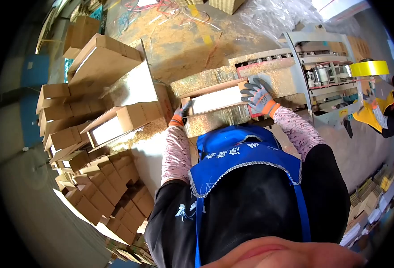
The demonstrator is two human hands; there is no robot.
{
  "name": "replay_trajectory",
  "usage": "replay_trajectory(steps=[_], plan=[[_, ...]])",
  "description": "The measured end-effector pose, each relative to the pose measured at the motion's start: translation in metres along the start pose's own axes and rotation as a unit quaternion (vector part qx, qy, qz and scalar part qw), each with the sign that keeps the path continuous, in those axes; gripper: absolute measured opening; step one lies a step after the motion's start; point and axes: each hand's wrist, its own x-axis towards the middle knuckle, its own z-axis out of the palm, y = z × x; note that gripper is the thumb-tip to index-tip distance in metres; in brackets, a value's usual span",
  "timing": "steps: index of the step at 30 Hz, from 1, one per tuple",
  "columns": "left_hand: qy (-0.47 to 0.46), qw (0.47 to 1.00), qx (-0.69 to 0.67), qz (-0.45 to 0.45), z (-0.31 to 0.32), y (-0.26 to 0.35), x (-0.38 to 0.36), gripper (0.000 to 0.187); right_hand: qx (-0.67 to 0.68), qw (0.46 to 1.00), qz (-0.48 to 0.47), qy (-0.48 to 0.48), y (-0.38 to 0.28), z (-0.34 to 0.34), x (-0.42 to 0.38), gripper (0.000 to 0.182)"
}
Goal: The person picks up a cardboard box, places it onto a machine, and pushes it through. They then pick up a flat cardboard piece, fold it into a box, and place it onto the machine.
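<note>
A long cardboard box lies in front of me, its top flaps apart and a bright white surface showing inside. My left hand, in a grey and orange glove, is closed around the box's left end; its thumb and fingertips are partly hidden. On the right end my right hand, gloved the same way, lies over an end flap with its fingers spread. Shiny, gold-flecked surfaces run along the near and far sides of the box.
A taping machine with a yellow tape roll stands to the right, with a co-worker's gloved hand beside it. Another open carton sits left, near stacked cartons. Plastic sheeting and tangled straps lie beyond.
</note>
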Motion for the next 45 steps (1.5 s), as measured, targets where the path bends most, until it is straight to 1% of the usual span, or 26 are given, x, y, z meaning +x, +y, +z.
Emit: replay_trajectory(steps=[2,3,5,6,8,10,11,12,14,15,18,20,22,24,25,26,28,30,31,34,36,38,39,42,44,45], plan=[[-0.301,0.908,-0.289,0.04,-0.038,-0.031,0.033,0.053,0.046,0.99,0.068,-0.113,-0.003,-0.002,-0.002,0.032],[-0.299,0.907,-0.292,0.041,-0.032,-0.018,0.03,0.053,0.047,0.99,0.066,-0.115,-0.004,0.004,-0.003,0.032],[-0.18,0.982,0.044,-0.045,-0.026,0.01,0.023,0.056,0.025,0.961,0.268,-0.061,-0.002,0.024,-0.001,0.07],[-0.108,0.991,0.08,-0.031,-0.023,0.017,0.023,0.065,0.131,0.951,0.275,-0.057,0.0,0.009,0.018,0.093],[-0.06,0.933,0.349,-0.067,-0.008,0.062,0.016,0.077,0.087,0.941,0.286,-0.161,0.01,0.011,0.031,0.092],[0.009,0.889,0.446,0.107,0.008,0.104,0.006,0.084,0.092,0.93,0.292,-0.203,0.02,0.014,0.032,0.089],[0.053,0.771,0.585,0.246,0.043,0.149,-0.03,0.086,0.041,0.918,0.295,-0.262,0.016,0.009,0.037,0.087],[0.01,0.717,0.65,0.252,0.075,0.174,-0.052,0.084,-0.009,0.9,0.298,-0.318,0.013,0.007,0.04,0.086],[-0.117,0.693,0.667,0.249,0.098,0.154,-0.055,0.079,-0.027,0.892,0.284,-0.351,0.01,0.007,0.039,0.085],[-0.107,0.61,0.771,0.148,0.115,0.145,-0.069,0.075,-0.018,0.914,0.233,-0.331,0.009,0.001,0.038,0.086],[-0.052,0.601,0.704,0.374,0.094,0.12,-0.065,0.074,-0.06,0.961,0.138,-0.234,0.007,0.001,0.024,0.091],[-0.022,0.581,0.678,0.451,0.088,0.131,-0.067,0.067,-0.109,0.962,0.204,-0.149,-0.015,-0.013,0.023,0.092],[0.126,0.664,0.578,0.459,0.072,0.137,-0.073,0.06,-0.042,0.945,0.321,-0.04,-0.029,0.001,0.002,0.09],[0.263,0.768,0.522,0.261,0.051,0.128,-0.076,0.057,-0.029,0.896,0.437,-0.065,-0.039,0.01,-0.013,0.085],[0.248,0.817,0.495,0.162,0.04,0.121,-0.076,0.053,-0.027,0.896,0.439,-0.066,-0.04,0.014,-0.018,0.085],[0.144,0.878,0.453,0.048,0.054,0.133,-0.093,0.046,-0.029,0.901,0.426,-0.078,-0.043,0.018,-0.023,0.079],[0.022,0.799,0.583,0.147,0.066,0.116,-0.104,0.038,-0.03,0.906,0.413,-0.088,-0.043,0.015,-0.019,0.073],[-0.061,0.71,0.685,0.15,0.081,0.103,-0.102,0.049,0.018,0.933,0.302,-0.195,-0.043,0.002,-0.006,0.061],[-0.089,0.694,0.7,0.145,0.088,0.104,-0.103,0.059,-0.018,0.965,0.188,-0.179,-0.042,0.004,-0.004,0.052],[-0.039,0.587,0.774,0.235,0.095,0.102,-0.106,0.065,0.009,0.958,0.223,-0.18,-0.03,0.027,-0.001,0.051],[0.011,0.624,0.762,0.172,0.096,0.093,-0.097,0.06,0.002,0.956,0.209,-0.205,-0.02,0.028,0.009,0.053],[0.02,0.609,0.779,0.149,0.095,0.086,-0.083,0.044,0.062,0.935,0.275,-0.214,-0.015,0.03,0.021,0.059],[0.027,0.589,0.793,0.155,0.097,0.084,-0.077,0.041,0.01,0.951,0.285,-0.121,-0.017,0.034,0.023,0.064],[0.04,0.577,0.799,0.163,0.104,0.091,-0.076,0.031,-0.142,0.94,0.307,-0.052,-0.025,0.015,0.044,0.071],[0.067,0.506,0.743,0.433,0.102,0.096,-0.086,0.044,-0.141,0.952,0.264,-0.067,-0.02,0.018,0.043,0.072],[0.081,0.471,0.712,0.514,0.105,0.105,-0.088,0.063,-0.105,0.952,0.241,-0.159,-0.018,0.029,0.034,0.07]])
